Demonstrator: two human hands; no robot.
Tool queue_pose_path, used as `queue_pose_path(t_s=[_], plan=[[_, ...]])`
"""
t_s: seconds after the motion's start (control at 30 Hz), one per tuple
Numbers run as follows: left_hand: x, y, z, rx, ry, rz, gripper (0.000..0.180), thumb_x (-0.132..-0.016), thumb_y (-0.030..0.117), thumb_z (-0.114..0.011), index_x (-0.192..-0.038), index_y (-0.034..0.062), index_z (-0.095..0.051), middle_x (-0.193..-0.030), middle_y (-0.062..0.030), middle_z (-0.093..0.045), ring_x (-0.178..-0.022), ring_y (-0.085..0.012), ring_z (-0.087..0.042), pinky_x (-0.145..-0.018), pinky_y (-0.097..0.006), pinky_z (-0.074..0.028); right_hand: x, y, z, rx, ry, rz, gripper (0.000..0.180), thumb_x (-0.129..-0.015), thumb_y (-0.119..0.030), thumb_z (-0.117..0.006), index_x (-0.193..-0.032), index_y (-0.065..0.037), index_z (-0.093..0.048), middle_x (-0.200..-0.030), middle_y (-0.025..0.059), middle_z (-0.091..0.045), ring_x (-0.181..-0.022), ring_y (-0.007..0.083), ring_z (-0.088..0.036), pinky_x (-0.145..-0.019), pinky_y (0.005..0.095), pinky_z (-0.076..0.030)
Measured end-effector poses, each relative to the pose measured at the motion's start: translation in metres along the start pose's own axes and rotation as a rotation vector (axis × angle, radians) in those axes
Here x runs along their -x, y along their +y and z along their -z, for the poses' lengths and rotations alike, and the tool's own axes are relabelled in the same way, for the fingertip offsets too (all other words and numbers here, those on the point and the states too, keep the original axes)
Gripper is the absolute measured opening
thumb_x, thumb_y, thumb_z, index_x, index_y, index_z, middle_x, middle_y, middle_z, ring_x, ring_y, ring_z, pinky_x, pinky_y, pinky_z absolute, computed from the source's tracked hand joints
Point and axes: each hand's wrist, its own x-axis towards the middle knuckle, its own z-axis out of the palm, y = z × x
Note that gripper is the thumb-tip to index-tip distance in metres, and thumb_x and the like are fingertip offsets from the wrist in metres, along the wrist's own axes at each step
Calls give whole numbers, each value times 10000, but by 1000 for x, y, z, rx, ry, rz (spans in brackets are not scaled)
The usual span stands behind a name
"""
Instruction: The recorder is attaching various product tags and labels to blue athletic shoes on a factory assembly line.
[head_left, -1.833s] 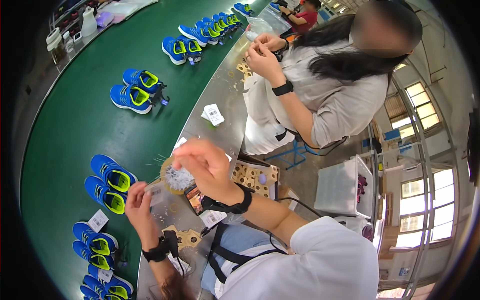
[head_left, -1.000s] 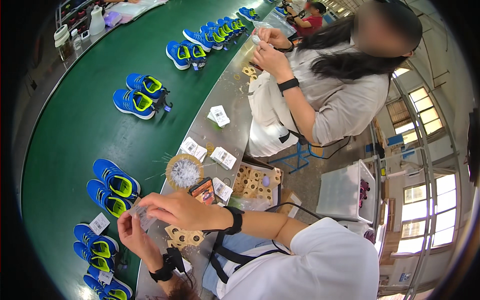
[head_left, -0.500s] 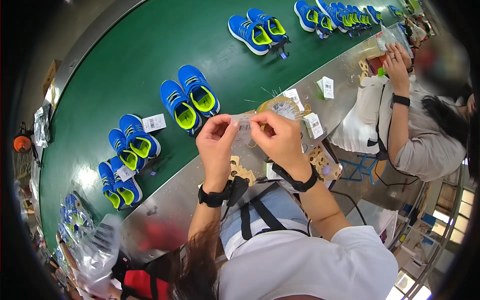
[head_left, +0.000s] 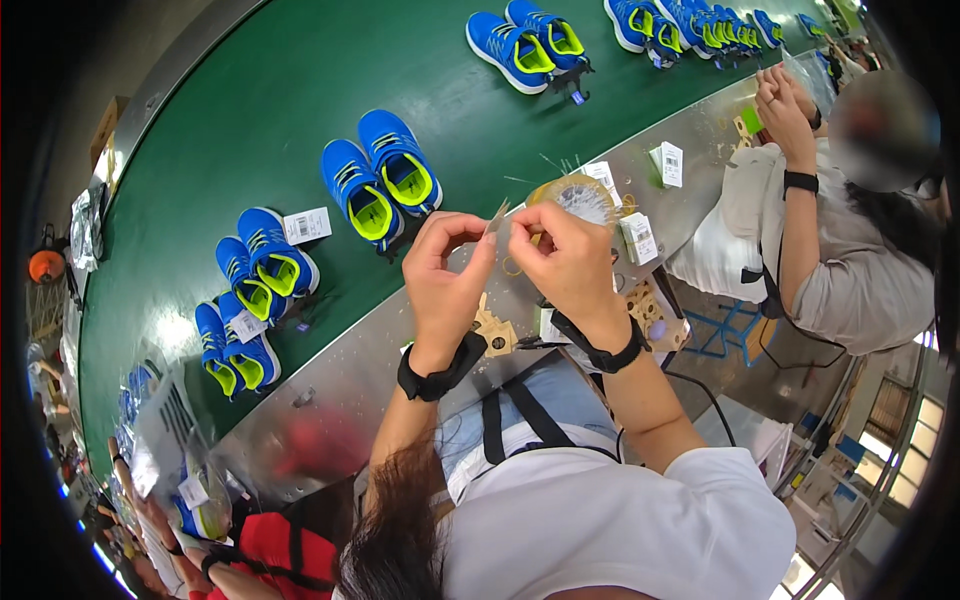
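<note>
I saw my left hand (head_left: 443, 275) and my right hand (head_left: 563, 262) raised close together over the shiny grey metal bench (head_left: 330, 390), both curled tight, each pinching one end of a thin pale plastic tag pin (head_left: 497, 216), I think; it was too small to be sure. Just behind sat a round clear tub of spiky pins (head_left: 578, 196). The green belt (head_left: 300, 110) carried blue and yellow shoes (head_left: 383, 186). A good pinch near the tips, with steady hands, would suit it best.

Blue shoes (head_left: 383, 185) with yellow-green insoles sit on a green belt (head_left: 250, 120) beside a grey metal bench (head_left: 330, 390).
</note>
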Motion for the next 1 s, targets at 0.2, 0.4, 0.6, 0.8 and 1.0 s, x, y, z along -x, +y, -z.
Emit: queue_pose_path(t_s=[0.2,0.4,0.6,0.8,1.0], plan=[[5,-1,10,76,37,24,103,-783,-71,-612,-879,-36,-605,-919,-82,-575,-815,-135,-585,-749,-246,-493,7,1,-13,0,-12,42,93,-743,-50,-665,-775,-48,-579,-639,67,-630,-516,192,-616,-469,286,-470],[2,-10,17,-176,18,-214,161,-725,-96,-623,-867,-23,-610,-879,-104,-606,-790,-194,-601,-718,-272,-490,3,0,-17,-25,-74,36,80,-760,-36,-651,-795,-48,-580,-661,73,-640,-527,202,-625,-465,293,-466],[1,-10,34,-418,-18,-353,209,-669,-114,-641,-835,14,-635,-861,-107,-622,-772,-259,-618,-665,-312,-492,4,-1,-31,-34,-188,29,104,-850,-38,-560,-946,-27,-598,-751,122,-658,-610,230,-638,-537,326,-474],[-8,-27,58,-784,-212,-635,225,-663,-43,-668,-868,41,-630,-897,-81,-624,-838,-275,-611,-703,-346,-491,8,39,-61,-481,-438,-361,149,-897,-134,-543,-998,-38,-595,-764,106,-623,-605,153,-567,-565,293,-432],[-19,-53,66,-946,-166,-353,218,-768,140,-674,-961,56,-617,-962,-80,-632,-806,-283,-602,-689,-392,-485,-10,65,-81,-55,-320,-68,104,-839,-153,-605,-910,-82,-635,-1024,87,-646,-808,302,-619,-684,370,-483]])
